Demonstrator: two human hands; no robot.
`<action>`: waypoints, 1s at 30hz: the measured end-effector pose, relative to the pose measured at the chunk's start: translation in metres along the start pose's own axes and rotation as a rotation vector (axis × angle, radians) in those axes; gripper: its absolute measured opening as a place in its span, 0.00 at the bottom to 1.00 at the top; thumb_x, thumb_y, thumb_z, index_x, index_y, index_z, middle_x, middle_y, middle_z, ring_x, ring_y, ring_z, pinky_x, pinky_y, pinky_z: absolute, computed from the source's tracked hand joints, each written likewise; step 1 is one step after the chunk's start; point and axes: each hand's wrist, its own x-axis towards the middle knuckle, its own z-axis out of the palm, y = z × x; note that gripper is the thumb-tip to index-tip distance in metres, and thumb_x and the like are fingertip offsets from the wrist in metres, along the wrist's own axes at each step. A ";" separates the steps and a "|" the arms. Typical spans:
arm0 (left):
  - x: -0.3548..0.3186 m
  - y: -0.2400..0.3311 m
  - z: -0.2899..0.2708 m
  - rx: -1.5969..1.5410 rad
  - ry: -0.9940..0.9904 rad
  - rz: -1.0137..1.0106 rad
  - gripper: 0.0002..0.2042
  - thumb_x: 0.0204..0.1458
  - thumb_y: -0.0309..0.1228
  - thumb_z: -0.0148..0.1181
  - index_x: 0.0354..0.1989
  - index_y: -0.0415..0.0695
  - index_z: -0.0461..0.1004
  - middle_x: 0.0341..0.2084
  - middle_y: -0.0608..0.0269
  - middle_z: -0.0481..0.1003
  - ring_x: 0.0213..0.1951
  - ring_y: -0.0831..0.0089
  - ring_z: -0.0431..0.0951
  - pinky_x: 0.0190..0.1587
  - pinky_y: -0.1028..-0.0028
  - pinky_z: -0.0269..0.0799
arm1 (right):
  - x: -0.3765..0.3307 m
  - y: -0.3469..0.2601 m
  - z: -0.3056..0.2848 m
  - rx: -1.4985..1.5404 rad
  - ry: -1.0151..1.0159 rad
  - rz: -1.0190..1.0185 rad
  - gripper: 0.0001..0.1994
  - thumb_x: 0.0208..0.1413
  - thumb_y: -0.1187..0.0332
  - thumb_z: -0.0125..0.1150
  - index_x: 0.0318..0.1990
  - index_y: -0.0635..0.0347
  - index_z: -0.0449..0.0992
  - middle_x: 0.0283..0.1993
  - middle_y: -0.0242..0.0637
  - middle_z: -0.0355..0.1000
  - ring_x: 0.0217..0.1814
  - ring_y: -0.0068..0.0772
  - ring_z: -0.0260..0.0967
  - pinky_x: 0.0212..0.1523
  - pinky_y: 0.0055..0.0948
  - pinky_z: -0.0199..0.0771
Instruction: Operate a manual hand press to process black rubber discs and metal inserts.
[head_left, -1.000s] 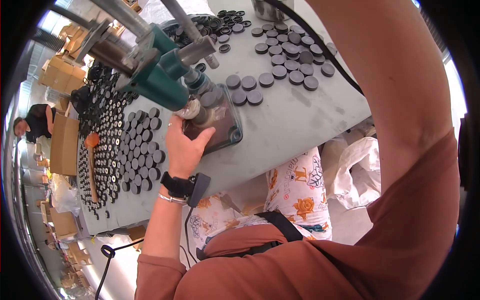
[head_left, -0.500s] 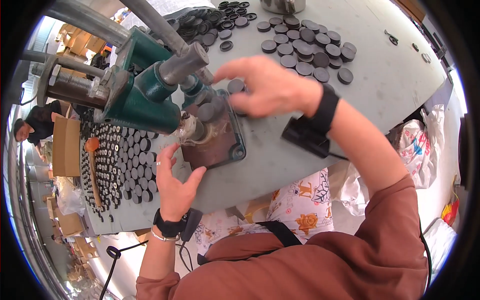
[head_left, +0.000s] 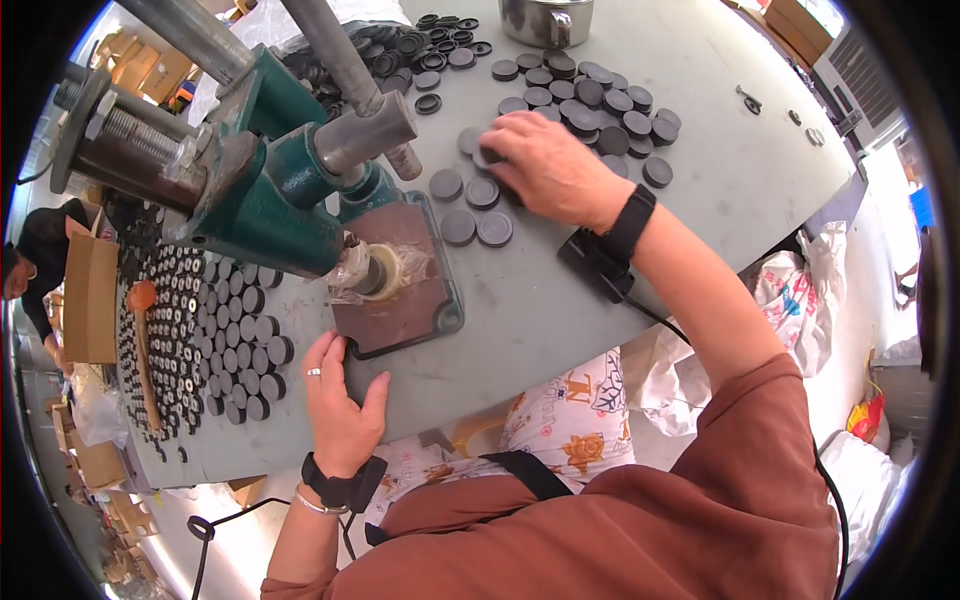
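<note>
My left hand [head_left: 345,408] lies on the table by the near left corner of the press base [head_left: 390,318], thumb and fingers apart, holding nothing. A green hand press [head_left: 290,215] stands over that base, with a round post [head_left: 375,277] wrapped in clear film under its ram. Beyond the base, my right hand [head_left: 560,172] reaches over the table with fingers bent around a dark round cap [head_left: 488,156]; its thumb is hidden and the fingers are slightly blurred. Several flat grey caps [head_left: 494,229] lie between the right hand and the press.
A heap of caps [head_left: 600,110] spreads beyond my right hand, with a metal pot [head_left: 547,22] behind. Rows of caps [head_left: 235,350] and small ringed parts [head_left: 170,330] fill the left side, an orange-headed mallet [head_left: 143,340] across them. A person [head_left: 45,260] is at far left.
My right hand has moved away from the press toward the cap heap. Caps seen over the press base are gone from there, and several lie beside it. My left hand has lowered to the table.
</note>
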 end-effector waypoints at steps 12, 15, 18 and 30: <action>-0.004 -0.002 0.006 0.045 0.031 0.033 0.24 0.47 0.26 0.57 0.53 0.29 0.61 0.52 0.41 0.62 0.54 0.48 0.62 0.58 0.61 0.58 | -0.023 -0.049 0.012 -0.218 -0.188 -0.073 0.21 0.55 0.60 0.50 0.55 0.56 0.67 0.57 0.40 0.63 0.66 0.39 0.53 0.57 0.54 0.51; -0.005 -0.003 0.006 0.059 0.037 0.036 0.24 0.46 0.26 0.57 0.52 0.29 0.62 0.52 0.41 0.62 0.54 0.48 0.62 0.58 0.60 0.58 | -0.022 -0.030 0.010 -0.351 -0.174 0.019 0.20 0.55 0.62 0.49 0.55 0.54 0.68 0.57 0.38 0.63 0.67 0.36 0.51 0.56 0.56 0.50; -0.004 -0.003 0.008 0.038 0.063 0.043 0.26 0.42 0.26 0.61 0.51 0.29 0.63 0.51 0.43 0.63 0.53 0.47 0.62 0.56 0.58 0.58 | -0.025 -0.004 0.001 -0.564 -0.096 0.175 0.18 0.54 0.61 0.51 0.53 0.53 0.67 0.56 0.38 0.64 0.66 0.36 0.53 0.55 0.54 0.52; -0.002 -0.005 0.008 0.053 0.096 0.070 0.24 0.42 0.26 0.60 0.49 0.30 0.65 0.50 0.42 0.65 0.52 0.48 0.65 0.55 0.60 0.61 | -0.012 -0.034 -0.049 0.408 0.504 0.434 0.08 0.53 0.65 0.60 0.37 0.60 0.78 0.25 0.32 0.75 0.23 0.21 0.71 0.25 0.22 0.70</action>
